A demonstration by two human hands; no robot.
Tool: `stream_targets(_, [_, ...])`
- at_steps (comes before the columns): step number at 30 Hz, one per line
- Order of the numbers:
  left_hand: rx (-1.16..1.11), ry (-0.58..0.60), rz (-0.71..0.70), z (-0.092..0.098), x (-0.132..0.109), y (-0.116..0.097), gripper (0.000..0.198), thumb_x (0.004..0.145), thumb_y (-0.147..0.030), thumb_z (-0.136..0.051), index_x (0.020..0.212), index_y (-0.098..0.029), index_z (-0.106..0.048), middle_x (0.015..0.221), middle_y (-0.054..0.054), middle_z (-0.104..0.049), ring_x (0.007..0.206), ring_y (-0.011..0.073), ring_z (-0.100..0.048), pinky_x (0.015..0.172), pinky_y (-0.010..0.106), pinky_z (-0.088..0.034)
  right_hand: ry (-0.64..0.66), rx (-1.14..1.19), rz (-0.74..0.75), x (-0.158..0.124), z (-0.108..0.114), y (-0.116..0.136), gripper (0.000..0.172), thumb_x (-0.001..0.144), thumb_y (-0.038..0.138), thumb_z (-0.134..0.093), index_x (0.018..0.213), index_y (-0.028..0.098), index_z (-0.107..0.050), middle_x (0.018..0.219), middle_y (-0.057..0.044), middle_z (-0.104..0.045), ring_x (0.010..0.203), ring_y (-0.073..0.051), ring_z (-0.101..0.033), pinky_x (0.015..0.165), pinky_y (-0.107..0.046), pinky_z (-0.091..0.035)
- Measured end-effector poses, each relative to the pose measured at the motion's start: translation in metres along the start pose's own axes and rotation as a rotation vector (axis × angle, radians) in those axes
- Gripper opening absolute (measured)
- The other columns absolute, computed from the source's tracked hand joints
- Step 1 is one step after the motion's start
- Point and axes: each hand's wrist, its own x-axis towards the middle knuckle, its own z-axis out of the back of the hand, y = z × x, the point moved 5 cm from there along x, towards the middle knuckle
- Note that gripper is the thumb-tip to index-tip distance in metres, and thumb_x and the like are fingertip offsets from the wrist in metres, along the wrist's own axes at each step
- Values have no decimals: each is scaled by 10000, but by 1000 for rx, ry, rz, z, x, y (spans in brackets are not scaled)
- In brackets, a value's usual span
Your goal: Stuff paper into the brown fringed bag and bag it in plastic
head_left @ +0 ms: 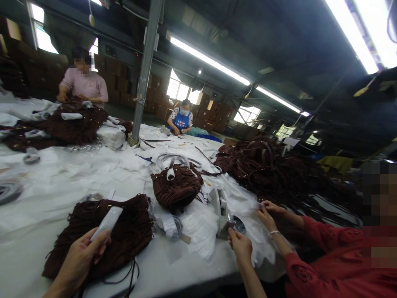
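A: What does the left hand (79, 258) hold?

B: Its grip is closed around the lower end of a white strip (108, 222). The strip lies over the fringed bag (130, 229), and this bag rests on the desk (37, 256), directly in front of the person.

A: How will this bag handle?

B: I judge it soft and light. It looks like brown suede with many loose fringes, and thin cords hang from its near edge. It would sag if lifted by one corner, and the fringes can catch on things. The upper rim seems the best place to take it. The strip looks light and a little stiff.

A: And the right hand (241, 247)?

B: It is to the right of the fringed bag, at the edge of crumpled white paper (201, 227). The fingers are curled, but I cannot tell if the grip closes on something. Just beyond it are a co-worker's hands (268, 213).

A: The surface and the room?

B: The desk is pale and smooth, with paper sheets on it. Behind the fringed bag sits a second bag (176, 188), and farther behind stands a steel post (145, 70). Far to the right is a heap of bags (263, 165). The workshop is dim under tube lamps (211, 62).
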Motion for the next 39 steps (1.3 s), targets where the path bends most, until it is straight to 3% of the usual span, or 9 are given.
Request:
stream_targets(5, [-23, -1, 25, 0, 3, 3, 415, 649, -551, -703, 681, -153, -590, 445, -57, -429, 387, 75, -320, 342, 174, -261, 68, -145, -19, -10, 20, -8, 329, 487, 537, -615, 462, 210, -639, 432, -65, -593, 475, -239, -556, 460, -315, -375])
stream_targets(8, [-14, 30, -46, -5, 2, -9, 402, 675, -536, -692, 681, -149, -582, 447, -56, -439, 393, 75, -355, 353, 170, -277, 215, -230, 10, -26, 8, 0, 410, 497, 597, -567, 549, 207, -682, 488, -57, -612, 538, -252, -576, 515, -323, -404])
stream_targets(11, [-5, 48, -110, -11, 1, -20, 373, 722, -509, -660, 690, -149, -564, 469, -51, -456, 382, 64, -347, 354, 168, -283, 460, -203, 110, -58, -37, 30, 417, 531, 616, -587, 572, 211, -679, 493, -26, -581, 522, -213, -546, 512, -299, -400])
stream_targets(15, [39, 17, -144, -14, 2, -26, 346, 758, -487, -625, 698, -157, -542, 502, -36, -498, 377, 64, -385, 351, 166, -292, 876, -41, 323, -136, -109, 103, 384, 677, 570, -609, 597, 200, -673, 494, 8, -527, 491, -152, -482, 479, -252, -367])
stream_targets(21, [103, 12, -175, -16, 1, -26, 337, 760, -489, -617, 706, -166, -538, 469, -43, -485, 365, 75, -407, 361, 177, -312, 1243, 240, 409, -233, -187, 195, 354, 770, 498, -600, 667, 167, -672, 556, 18, -551, 517, -114, -471, 502, -212, -366])
stream_targets(25, [106, 5, -213, -17, 3, -28, 352, 753, -500, -623, 730, -161, -535, 510, -51, -475, 398, 83, -441, 369, 178, -327, 1261, 202, 518, -255, -229, 211, 375, 787, 475, -555, 626, 147, -641, 581, 2, -565, 550, -114, -474, 510, -206, -360])
stream_targets(30, [147, 18, -193, -19, 4, -26, 347, 800, -502, -561, 806, -156, -537, 461, -66, -455, 350, 86, -423, 338, 172, -299, 1103, -45, 623, -252, -260, 197, 432, 768, 501, -518, 508, 156, -549, 507, 8, -493, 500, -103, -412, 452, -216, -263])
stream_targets(36, [216, -2, -222, -20, 2, -28, 299, 817, -454, -552, 760, -161, -529, 476, -50, -486, 361, 89, -452, 343, 170, -310, 1121, -226, 548, -246, -281, 179, 546, 725, 630, -513, 427, 197, -366, 446, 34, -326, 440, -83, -294, 417, -242, -153])
stream_targets(39, [155, 12, -189, -18, 3, -27, 287, 807, -441, -566, 769, -158, -535, 458, -53, -481, 350, 85, -435, 338, 167, -298, 1164, -183, 483, -248, -286, 176, 573, 704, 668, -528, 426, 202, -343, 443, 41, -302, 434, -74, -263, 416, -245, -129])
